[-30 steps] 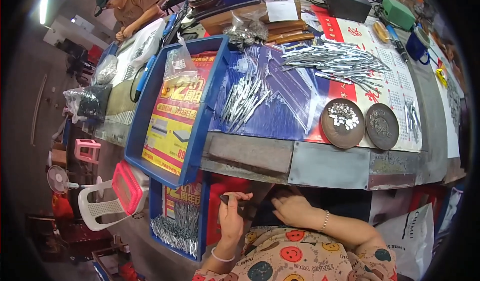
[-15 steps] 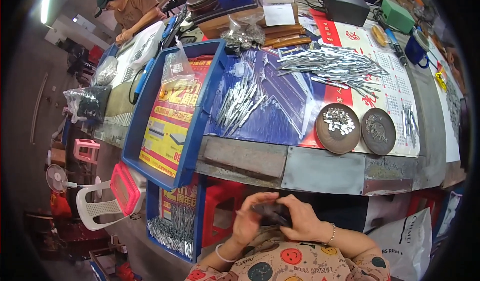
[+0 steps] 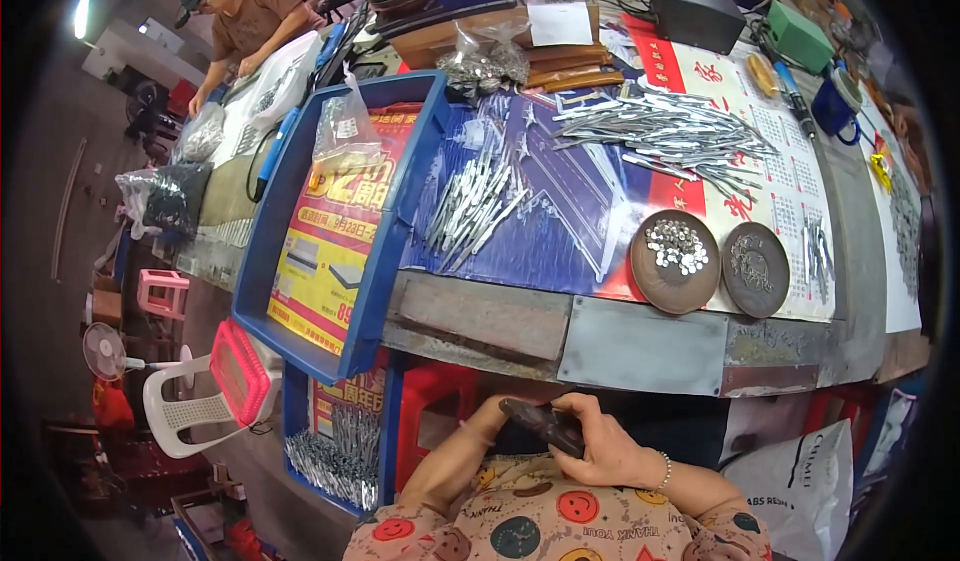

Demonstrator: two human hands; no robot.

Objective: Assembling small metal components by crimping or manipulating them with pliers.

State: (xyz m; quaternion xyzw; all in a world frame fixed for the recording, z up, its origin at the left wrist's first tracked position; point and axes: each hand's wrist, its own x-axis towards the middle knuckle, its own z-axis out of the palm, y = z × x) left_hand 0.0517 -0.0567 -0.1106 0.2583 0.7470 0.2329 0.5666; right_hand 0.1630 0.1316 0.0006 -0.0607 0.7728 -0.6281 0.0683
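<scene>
Close to my body, below the table's front edge, a dark brown, glove-like piece (image 3: 545,427) slants down to the right. My right hand (image 3: 606,445) grips its lower right end, with the fingers closed on it. The bare skin of my left hand (image 3: 488,419) stops at the upper left end of this piece, and it seems to be inside it or behind it. The left fingers are hidden.
On the table lie thin metal strips (image 3: 665,136), a smaller strip pile (image 3: 477,206), and two brown dishes (image 3: 648,289) (image 3: 757,299) of small metal parts. A blue tray (image 3: 250,271) juts over the edge above a lower blue bin (image 3: 392,431). A co-worker (image 3: 255,11) stands far left.
My left hand was bare with its fingers showing beside the dark piece; now the fingers are covered and the forearm has moved up. My right hand keeps its hold. The view has shifted slightly.
</scene>
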